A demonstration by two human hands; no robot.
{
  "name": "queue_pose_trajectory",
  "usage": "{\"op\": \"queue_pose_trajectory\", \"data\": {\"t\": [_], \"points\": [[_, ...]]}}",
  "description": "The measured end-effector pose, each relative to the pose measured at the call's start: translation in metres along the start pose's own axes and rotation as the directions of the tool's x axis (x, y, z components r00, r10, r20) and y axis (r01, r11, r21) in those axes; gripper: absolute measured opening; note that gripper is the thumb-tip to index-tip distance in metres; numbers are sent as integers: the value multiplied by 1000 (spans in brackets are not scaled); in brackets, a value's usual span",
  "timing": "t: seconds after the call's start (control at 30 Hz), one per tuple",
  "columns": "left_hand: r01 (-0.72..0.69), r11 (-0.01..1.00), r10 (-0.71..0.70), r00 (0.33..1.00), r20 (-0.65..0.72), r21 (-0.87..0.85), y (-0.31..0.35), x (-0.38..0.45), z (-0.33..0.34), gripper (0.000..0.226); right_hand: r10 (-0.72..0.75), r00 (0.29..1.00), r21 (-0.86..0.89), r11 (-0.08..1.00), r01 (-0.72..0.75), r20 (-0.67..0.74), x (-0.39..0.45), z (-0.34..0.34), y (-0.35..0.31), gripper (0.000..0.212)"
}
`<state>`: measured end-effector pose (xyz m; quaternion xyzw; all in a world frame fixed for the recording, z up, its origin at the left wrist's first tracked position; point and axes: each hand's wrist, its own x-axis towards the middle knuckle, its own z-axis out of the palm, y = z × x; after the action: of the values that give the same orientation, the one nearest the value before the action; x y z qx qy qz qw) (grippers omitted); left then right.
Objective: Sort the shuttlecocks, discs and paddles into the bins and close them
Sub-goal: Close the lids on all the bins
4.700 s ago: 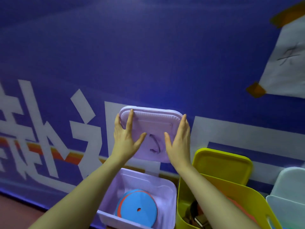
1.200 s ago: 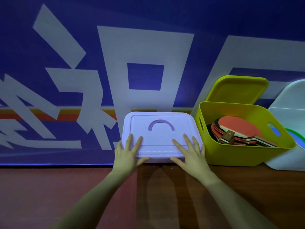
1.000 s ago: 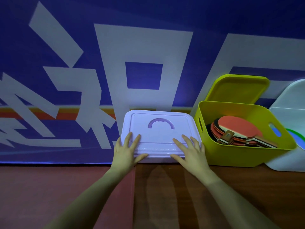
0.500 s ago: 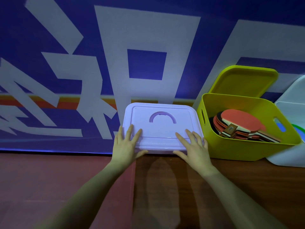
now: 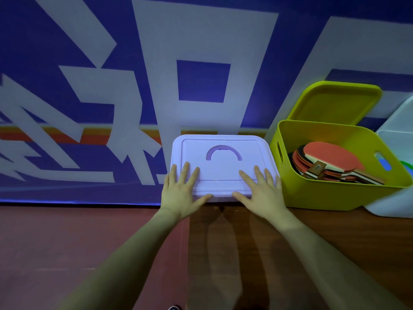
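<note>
From the head view, a lilac bin is seen on the floor against a blue banner [image 5: 89, 52] with large pale characters and an orange stripe; its lilac lid [image 5: 222, 163] is seated flat on top, so that the bin body is almost wholly covered and its contents cannot be seen; a darker arched handle recess [image 5: 224, 152] is moulded into the lid towards the wall side. The left hand [image 5: 181, 192] is laid flat on the near left corner of the lid, fingers straight and spread, thumb along the near edge; nothing is grasped by it. The right hand [image 5: 261, 193] is laid likewise on the near right corner, fingers extended and slightly splayed, thumb pointing inward along the edge; it too is pressed on the lid rather than closed round it. Just beside the lilac bin, on the right, an open yellow-green bin [image 5: 330, 193] is placed; a stack of paddles [image 5: 330, 161] with red faces and wooden handles is held in it; its yellow-green lid [image 5: 335, 104] is propped upright behind it against the banner. At the far right edge a white bin [image 5: 393, 204] is partly shown, touching the yellow-green one; something green and blue is glimpsed within, too little to be identified. The floor [image 5: 111, 242] is reddish-brown.
</note>
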<state>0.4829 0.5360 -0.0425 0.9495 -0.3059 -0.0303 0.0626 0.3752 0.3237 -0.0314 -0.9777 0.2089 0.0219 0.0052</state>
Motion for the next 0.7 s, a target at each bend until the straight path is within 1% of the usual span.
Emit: {"op": "queue_pose_trajectory", "data": {"t": [0.03,0.13,0.2,0.27,0.33,0.37,0.43,0.5,0.57,0.7], "points": [[-7,1000,7,1000,10,7,0,1,-2,103,4,1000,7,1000,-4,3,-1,-1,-2,93],[-3,1000,4,1000,31,-23,1,3,-10,74,-4,1000,39,999,3,15,-6,-4,-6,83],[-6,999,6,1000,-2,-53,4,2,-17,64,-34,998,83,996,38,-55,-9,-9,-13,76],[-24,998,22,999,-45,-56,7,2,-26,61,-47,991,133,989,64,-128,-10,-19,-20,67],[-36,995,27,995,-93,-98,14,4,-37,57,-59,989,138,987,79,-138,-6,-31,-20,52],[-44,990,27,992,-127,-131,19,7,-43,55,-74,983,139,985,98,-167,-4,-36,-18,50],[-71,983,41,983,-177,-169,32,12,-56,53,-86,964,152,980,127,-250,1,-49,-9,49],[-108,980,71,974,-214,-167,49,20,-66,51,-76,960,165,979,123,-269,6,-61,5,50],[-115,983,81,970,-227,-142,70,30,-77,50,-81,958,168,977,131,-274,12,-72,25,50],[-129,981,82,953,-293,-145,126,47,-88,46,-80,930,212,963,165,-359,24,-85,84,49]]}}
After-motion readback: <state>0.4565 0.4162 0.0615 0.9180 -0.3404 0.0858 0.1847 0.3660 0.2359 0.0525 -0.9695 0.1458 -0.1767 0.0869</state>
